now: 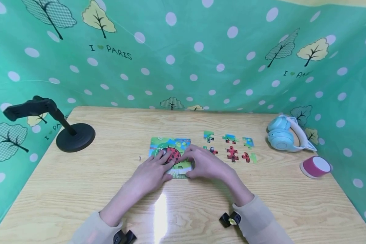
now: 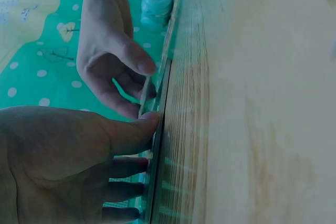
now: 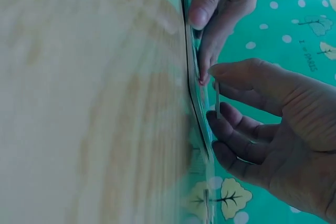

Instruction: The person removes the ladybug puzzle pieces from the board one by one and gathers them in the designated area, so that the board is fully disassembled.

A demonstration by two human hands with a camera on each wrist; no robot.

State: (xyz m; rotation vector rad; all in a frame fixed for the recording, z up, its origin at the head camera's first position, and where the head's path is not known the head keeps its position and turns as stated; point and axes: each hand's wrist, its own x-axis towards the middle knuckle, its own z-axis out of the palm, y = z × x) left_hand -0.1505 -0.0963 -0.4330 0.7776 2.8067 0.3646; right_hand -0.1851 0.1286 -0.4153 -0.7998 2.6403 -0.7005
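Observation:
A ladybug jigsaw puzzle (image 1: 158,141) in its board lies flat at the middle of the table. My left hand (image 1: 150,173) rests on its left part with fingers extended, pressing the picture; in the left wrist view the thumb of that hand (image 2: 58,156) is at the board's edge. Over the right side of the puzzle is my right hand (image 1: 207,164). Seen from the right wrist, it pinches a thin puzzle piece (image 3: 217,99) on edge between thumb and fingers, just above the board. The piece's picture side is hidden.
Several loose puzzle pieces (image 1: 232,154) lie in two rows right of the board. Farther right are blue headphones (image 1: 281,134) and a pink-and-white cup-like object (image 1: 316,166). A black stand (image 1: 76,137) stands at the left. Polka-dot cloth (image 1: 183,67) hangs behind the table.

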